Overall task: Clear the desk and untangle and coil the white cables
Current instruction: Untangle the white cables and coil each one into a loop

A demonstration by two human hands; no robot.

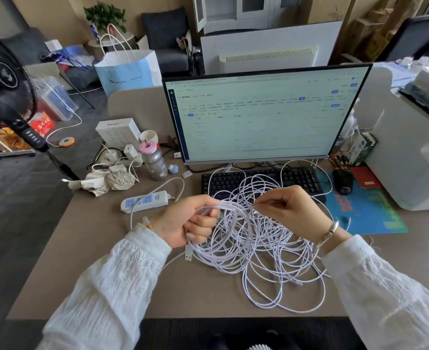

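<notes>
Left hand (pixel 185 221) fisted round a bundle of gathered loops of the white cables (pixel 253 246), USB plug (pixel 188 253) dangling just below the fist, pointing down toward near edge. Right hand (pixel 291 210) pinching a single strand btwn thumb and fingertips, near a small connector. Rest of the tangle sprawls on the desk (pixel 102 248) near-centre, far loops draped over the keyboard (pixel 258 180). No real long axis, pile spreads roughly left-near to right-far. Risks imo: pulling the pinched strand hard tightens knots; far loops could snag keys or drag the mouse (pixel 343 183); power strip (pixel 145 201) lead sits close on the left, easy to gather by mistake.
</notes>
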